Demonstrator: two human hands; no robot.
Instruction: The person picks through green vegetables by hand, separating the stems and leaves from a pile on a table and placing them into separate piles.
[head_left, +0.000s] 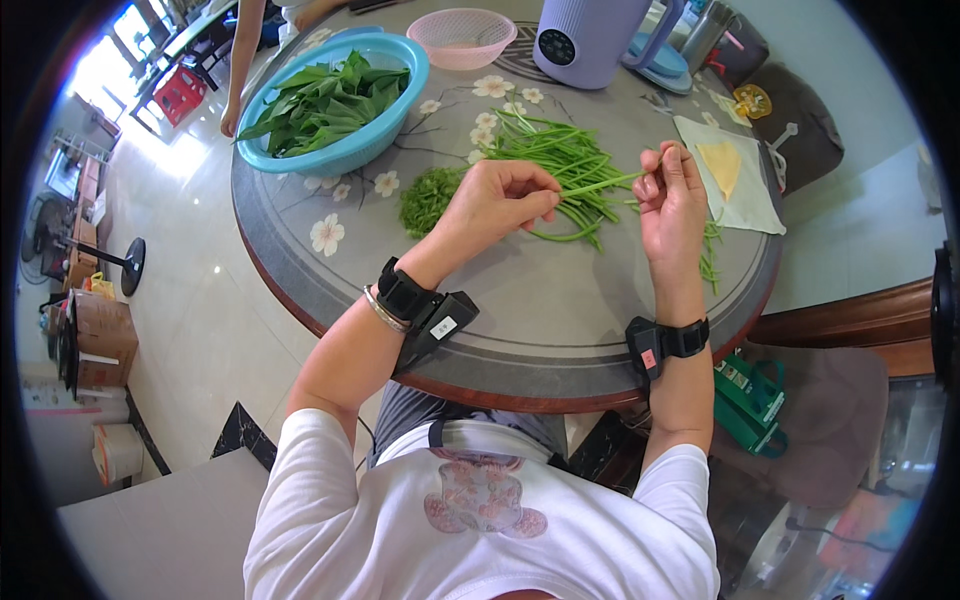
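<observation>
A slender green vegetable stem (602, 184) is stretched between my two hands, tilted up to the right. My left hand (514, 196) pinches its left end between thumb and fingers. At the other end, the raised fingertips of my right hand (673, 199) grip the stem. Behind it on the round table lies a loose pile of long green stems (551, 142). A heap of fine green trimmings (429, 201) sits to the left, partly hidden by my left hand. Short green scraps (709, 259) lie beside my right wrist.
A blue plastic basket (259, 154) of green leaves stands at the table's left, with a pink basket (461, 37) and a lilac electric jug (581, 37) behind. At right is a white cloth (754, 202). Another person's arm (241, 67) hangs beyond the blue basket.
</observation>
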